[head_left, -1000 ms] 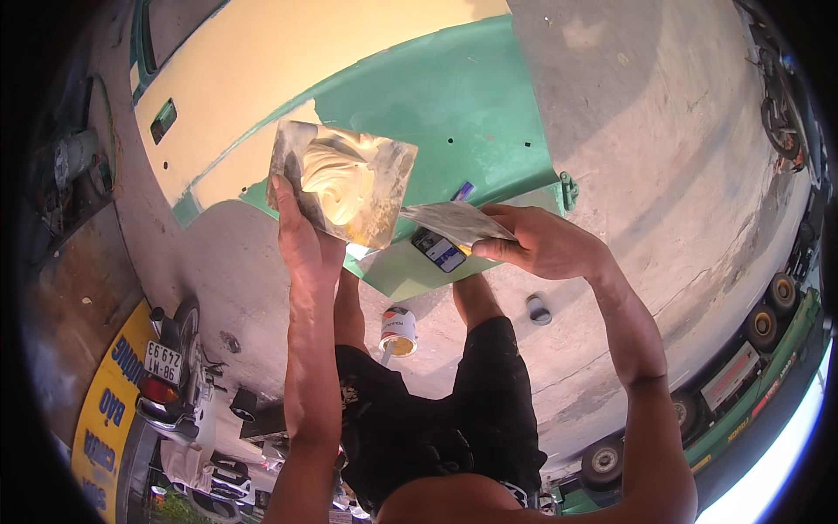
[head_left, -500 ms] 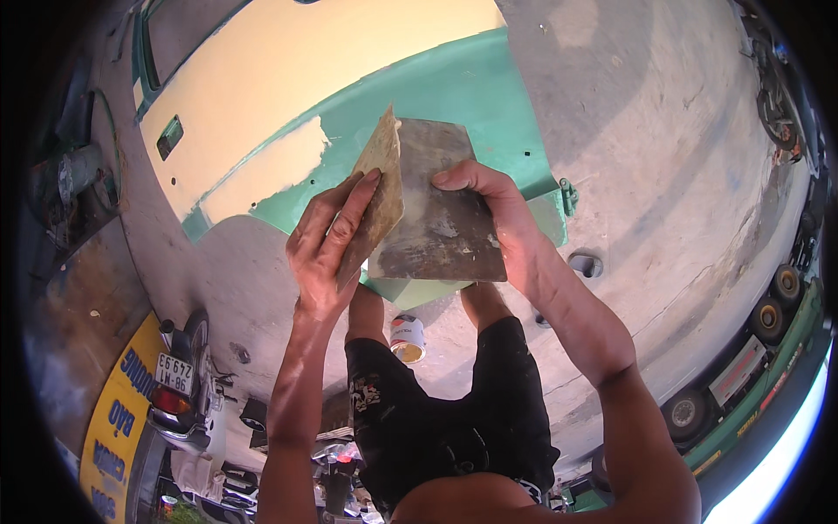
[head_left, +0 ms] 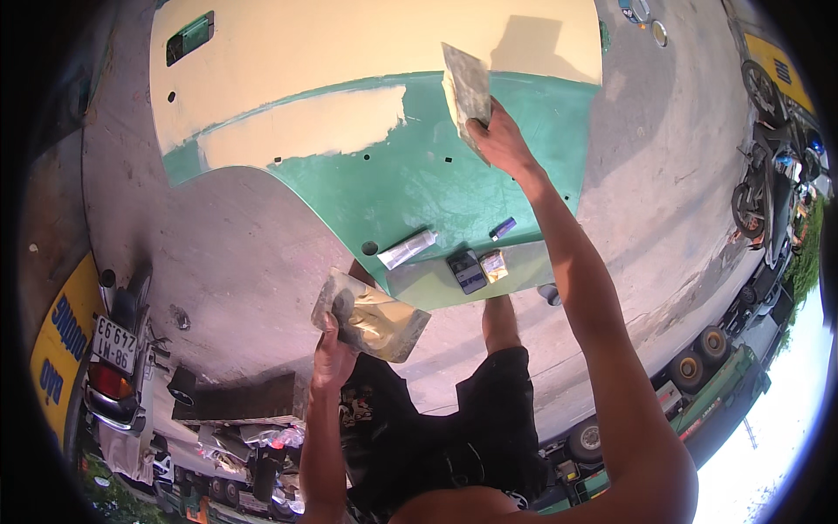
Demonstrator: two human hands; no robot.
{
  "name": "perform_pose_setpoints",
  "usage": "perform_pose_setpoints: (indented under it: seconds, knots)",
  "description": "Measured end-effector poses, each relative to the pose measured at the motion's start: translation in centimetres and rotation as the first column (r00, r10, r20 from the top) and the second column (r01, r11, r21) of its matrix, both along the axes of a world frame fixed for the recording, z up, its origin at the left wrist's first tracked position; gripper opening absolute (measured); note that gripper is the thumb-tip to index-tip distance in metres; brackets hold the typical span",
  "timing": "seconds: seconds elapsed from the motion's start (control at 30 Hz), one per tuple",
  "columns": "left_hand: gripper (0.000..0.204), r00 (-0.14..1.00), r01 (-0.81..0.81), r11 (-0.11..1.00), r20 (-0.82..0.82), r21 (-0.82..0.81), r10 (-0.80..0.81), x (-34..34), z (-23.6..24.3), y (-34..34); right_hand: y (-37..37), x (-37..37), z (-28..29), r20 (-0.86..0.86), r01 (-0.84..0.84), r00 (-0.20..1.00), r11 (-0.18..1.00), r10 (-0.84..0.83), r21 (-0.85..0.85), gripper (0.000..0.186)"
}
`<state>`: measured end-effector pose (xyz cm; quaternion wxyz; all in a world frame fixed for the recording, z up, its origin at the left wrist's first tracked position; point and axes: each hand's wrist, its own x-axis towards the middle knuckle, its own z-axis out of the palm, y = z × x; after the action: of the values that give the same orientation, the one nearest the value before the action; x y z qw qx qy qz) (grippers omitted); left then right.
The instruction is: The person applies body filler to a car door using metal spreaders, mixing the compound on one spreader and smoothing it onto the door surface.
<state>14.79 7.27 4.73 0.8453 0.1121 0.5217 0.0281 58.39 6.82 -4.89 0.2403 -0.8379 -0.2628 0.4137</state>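
Observation:
My left hand (head_left: 332, 356) grips a thin grey mixing plate (head_left: 349, 286) by its near-left edge, tilted over my thigh, with a glossy smear of yellowish putty (head_left: 377, 320) on it. Held up at the far right, a flat grey spreader (head_left: 472, 80) is pinched in my right hand (head_left: 504, 147), with cream putty along its left edge. Beneath the spreader stretches a vehicle door panel (head_left: 349, 182), green with a large cream-coated area and a cream patch. The spreader casts a shadow on the cream part; whether it touches the panel I cannot tell.
On the panel's near part rest a silver tube (head_left: 408, 250), a dark phone (head_left: 466, 272), a small yellowish pack (head_left: 494, 265) and a blue lighter (head_left: 503, 229). A motorbike (head_left: 113, 380) stands left beside a yellow sign (head_left: 59, 354). Motorcycles (head_left: 759, 179) and a green truck (head_left: 711, 397) are at right.
The plate and spreader, held together before, are now apart. My right hand has moved up and right with the spreader; my left has lowered the plate. The view has shifted, showing the panel's near end.

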Motion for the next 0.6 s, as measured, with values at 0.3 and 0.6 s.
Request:
perform_pose_setpoints:
  seconds: [0.3, 0.6]
  knots:
    - [0.063, 0.978, -0.203, 0.958, 0.011, -0.203, 0.209, -1.7, -3.1, -8.9, 4.1, -3.9, -11.2, 0.683, -0.468, 0.563, 0.861, 0.465, -0.2, 0.074]
    - [0.066, 0.968, -0.249, 0.933, -0.037, -0.259, 0.248, -2.2, -3.8, -9.1, 5.6, -3.8, -9.8, 0.581, -0.408, 0.713, 0.906, 0.393, -0.112, 0.062]
